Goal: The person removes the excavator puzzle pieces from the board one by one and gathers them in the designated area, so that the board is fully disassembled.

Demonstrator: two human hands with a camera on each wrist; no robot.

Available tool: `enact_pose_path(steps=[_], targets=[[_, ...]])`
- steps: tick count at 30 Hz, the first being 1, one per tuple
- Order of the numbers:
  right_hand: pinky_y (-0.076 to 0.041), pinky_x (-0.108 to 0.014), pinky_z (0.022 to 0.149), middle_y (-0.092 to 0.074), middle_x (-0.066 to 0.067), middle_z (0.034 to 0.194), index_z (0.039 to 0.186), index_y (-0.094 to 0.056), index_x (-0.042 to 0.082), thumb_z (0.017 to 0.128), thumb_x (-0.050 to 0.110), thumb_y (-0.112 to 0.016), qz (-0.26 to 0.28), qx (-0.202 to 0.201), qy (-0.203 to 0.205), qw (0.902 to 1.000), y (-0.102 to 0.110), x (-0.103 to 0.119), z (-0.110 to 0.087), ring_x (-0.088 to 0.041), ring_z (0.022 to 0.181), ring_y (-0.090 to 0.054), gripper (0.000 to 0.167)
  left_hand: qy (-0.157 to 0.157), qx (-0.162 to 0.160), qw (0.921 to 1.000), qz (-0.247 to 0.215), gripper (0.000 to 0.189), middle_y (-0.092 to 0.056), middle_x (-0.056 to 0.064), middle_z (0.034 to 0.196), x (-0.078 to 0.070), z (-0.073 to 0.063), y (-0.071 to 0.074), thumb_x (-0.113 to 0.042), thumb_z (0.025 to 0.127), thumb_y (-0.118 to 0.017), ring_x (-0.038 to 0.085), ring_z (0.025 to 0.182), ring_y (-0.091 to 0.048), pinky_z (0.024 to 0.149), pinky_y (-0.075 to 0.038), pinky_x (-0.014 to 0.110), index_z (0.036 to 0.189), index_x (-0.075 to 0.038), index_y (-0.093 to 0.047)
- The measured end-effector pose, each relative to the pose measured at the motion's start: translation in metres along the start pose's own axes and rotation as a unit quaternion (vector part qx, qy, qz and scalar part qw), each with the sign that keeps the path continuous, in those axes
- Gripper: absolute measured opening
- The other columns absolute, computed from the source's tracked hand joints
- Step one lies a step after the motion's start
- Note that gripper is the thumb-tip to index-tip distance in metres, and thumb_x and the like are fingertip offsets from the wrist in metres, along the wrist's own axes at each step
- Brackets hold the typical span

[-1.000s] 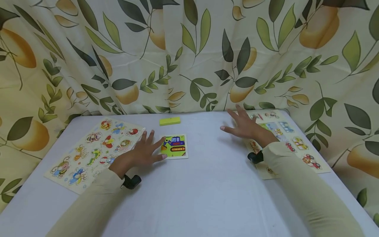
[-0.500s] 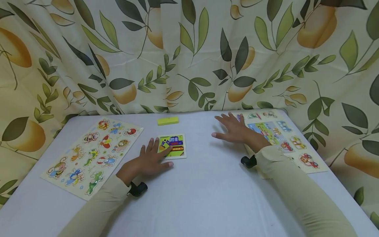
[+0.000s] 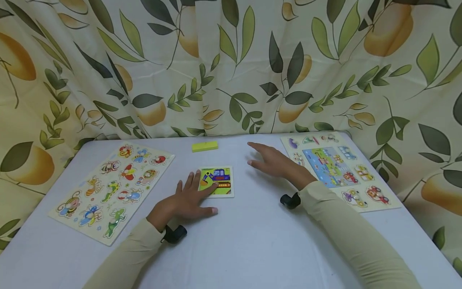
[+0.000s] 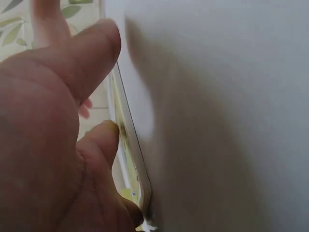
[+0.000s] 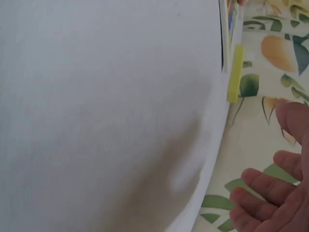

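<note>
A small square picture puzzle (image 3: pixel 225 175) with a blue and orange digger on a green ground lies flat near the middle of the table. My left hand (image 3: pixel 187 199) is spread over its left side, fingers straight, one fingertip lying on the picture. In the left wrist view the puzzle's pale edge (image 4: pixel 136 157) shows beside the fingers. My right hand (image 3: pixel 276 162) hovers above the cloth to the right of the puzzle, fingers extended and holding nothing. Its fingers (image 5: pixel 268 186) look slightly bent in the right wrist view.
At the left lies a board with insect pictures (image 3: pixel 108 154). A board with vehicle pictures (image 3: pixel 379 204) lies at the right, partly under the right arm. A yellow block (image 3: pixel 204 147) sits near the back edge, before a leaf-patterned curtain (image 3: pixel 245 80).
The left hand and the digger puzzle have shifted a little to the right. My right hand has come left off the vehicle board, toward the puzzle, its fingers now closer together.
</note>
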State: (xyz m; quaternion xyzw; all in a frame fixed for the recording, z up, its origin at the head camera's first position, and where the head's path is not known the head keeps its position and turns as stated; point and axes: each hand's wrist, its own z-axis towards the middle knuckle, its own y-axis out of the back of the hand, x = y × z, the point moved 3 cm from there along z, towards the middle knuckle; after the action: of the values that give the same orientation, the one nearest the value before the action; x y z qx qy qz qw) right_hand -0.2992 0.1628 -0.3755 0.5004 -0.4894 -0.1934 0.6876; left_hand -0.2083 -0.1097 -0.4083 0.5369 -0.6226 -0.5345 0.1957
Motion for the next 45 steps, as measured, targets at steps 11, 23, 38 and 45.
enact_pose_path(steps=[11, 23, 38, 45], targets=[[-0.028, -0.047, 0.11, -0.043, -0.013, 0.148, 0.147, -0.042, 0.005, 0.097, 0.029, -0.063, 0.026, -0.024, 0.015, 0.9992, -0.012, 0.037, 0.008, -0.031, 0.137, -0.036, 0.059, -0.012, 0.014, 0.9998, 0.011, 0.085, 0.013, 0.021, 0.159, -0.018, 0.002, -0.003, -0.068, 0.082, -0.06, 0.041, 0.144, 0.013, 0.107, 0.005, 0.067, 0.154, -0.038, -0.025], [-0.047, -0.033, 0.091, -0.065, -0.008, 0.119, 0.126, -0.065, 0.006, 0.097, 0.016, -0.062, 0.008, 0.068, 0.074, 0.995, -0.031, 0.074, 0.032, -0.018, 0.102, -0.059, 0.031, -0.008, 0.014, 0.9999, 0.003, 0.089, 0.016, 0.021, 0.158, -0.019, 0.004, -0.003, -0.064, 0.08, -0.067, 0.042, 0.143, 0.017, 0.105, 0.007, 0.068, 0.154, -0.037, -0.024], [-0.046, -0.03, 0.09, -0.061, -0.005, 0.112, 0.125, -0.067, 0.008, 0.098, 0.014, -0.06, -0.043, 0.121, 0.075, 0.9889, -0.058, 0.084, 0.053, -0.014, 0.1, -0.056, 0.029, -0.007, 0.019, 0.9997, 0.011, 0.102, 0.017, 0.018, 0.159, -0.015, 0.005, -0.006, -0.071, 0.08, -0.061, 0.036, 0.144, 0.018, 0.107, 0.007, 0.066, 0.158, -0.027, -0.012], [-0.044, -0.031, 0.093, -0.06, -0.005, 0.113, 0.126, -0.067, 0.012, 0.1, 0.014, -0.056, -0.085, 0.133, 0.078, 0.9843, -0.06, 0.09, 0.058, -0.015, 0.102, -0.054, 0.029, -0.001, 0.018, 0.9998, 0.007, 0.102, 0.017, 0.017, 0.159, -0.013, 0.004, -0.004, -0.071, 0.079, -0.062, 0.035, 0.144, 0.018, 0.107, 0.008, 0.064, 0.157, -0.027, -0.013]])
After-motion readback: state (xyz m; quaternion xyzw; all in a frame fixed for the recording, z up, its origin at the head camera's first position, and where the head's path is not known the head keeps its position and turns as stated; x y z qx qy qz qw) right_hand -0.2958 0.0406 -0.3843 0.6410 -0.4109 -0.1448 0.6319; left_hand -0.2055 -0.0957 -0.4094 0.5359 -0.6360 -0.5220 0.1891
